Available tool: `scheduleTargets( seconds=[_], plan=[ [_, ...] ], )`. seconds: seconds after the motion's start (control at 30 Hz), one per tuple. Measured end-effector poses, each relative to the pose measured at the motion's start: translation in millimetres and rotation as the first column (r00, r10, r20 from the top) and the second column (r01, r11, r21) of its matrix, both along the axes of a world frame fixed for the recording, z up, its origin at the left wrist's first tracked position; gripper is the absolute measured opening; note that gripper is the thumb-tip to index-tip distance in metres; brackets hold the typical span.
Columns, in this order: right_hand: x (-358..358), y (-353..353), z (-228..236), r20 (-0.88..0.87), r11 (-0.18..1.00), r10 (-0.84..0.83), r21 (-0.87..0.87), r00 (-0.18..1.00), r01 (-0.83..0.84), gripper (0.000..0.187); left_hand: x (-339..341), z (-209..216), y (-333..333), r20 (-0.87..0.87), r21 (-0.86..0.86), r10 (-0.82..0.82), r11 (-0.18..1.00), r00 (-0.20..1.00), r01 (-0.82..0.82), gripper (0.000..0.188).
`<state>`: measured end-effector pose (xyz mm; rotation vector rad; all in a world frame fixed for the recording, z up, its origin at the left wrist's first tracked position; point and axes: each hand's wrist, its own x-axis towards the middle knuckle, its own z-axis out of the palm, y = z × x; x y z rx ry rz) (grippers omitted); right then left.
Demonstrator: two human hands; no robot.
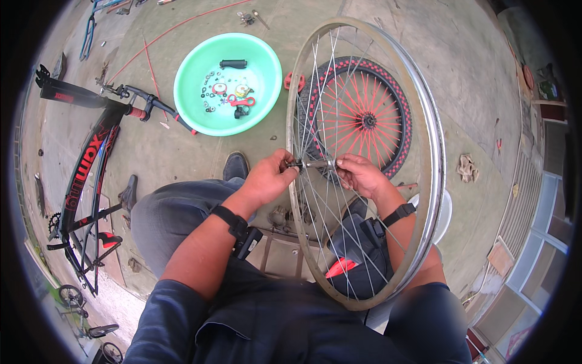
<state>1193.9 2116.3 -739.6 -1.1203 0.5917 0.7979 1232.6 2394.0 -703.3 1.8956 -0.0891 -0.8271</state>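
A bare bicycle wheel (433, 176) with a worn, dull rim and thin silver spokes stands upright before me, without a tyre. Its metal hub (317, 164) lies between my two hands. My left hand (267, 179) reaches in from the left, thumb and fingers pinched on the dark axle end (294, 164). At the hub's other end, inside the ring of the rim, my right hand (362, 175) has its fingers curled and closed on the axle tip. The fingertips there hide what they touch.
A mint-green basin (182, 91) with small bike parts stands ahead. Beyond the spokes lies a black-and-red tyred wheel (397, 145). A black bike frame (85, 161) is at left. A white bowl (445, 215) and a crumpled cloth (467, 168) lie right.
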Motion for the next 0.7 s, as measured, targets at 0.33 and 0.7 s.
scheduleTargets(
  seconds=[0.33, 0.7],
  plan=[
    [-0.2, -2.0, -2.4, 0.007, 0.999, 0.001, 0.034, 1.000, -0.001, 0.014, -1.6, -3.3, 0.7, 0.038, 0.050, -0.017, 0.999, 0.999, 0.015, 0.030],
    [0.9, -1.6, -1.5, -0.003, 1.000, 0.025, -0.008, 1.000, -0.025, 0.013, -2.9, -2.9, -0.6, 0.068, 0.079, 0.001, 0.997, 0.998, -0.007, 0.029]
  ],
)
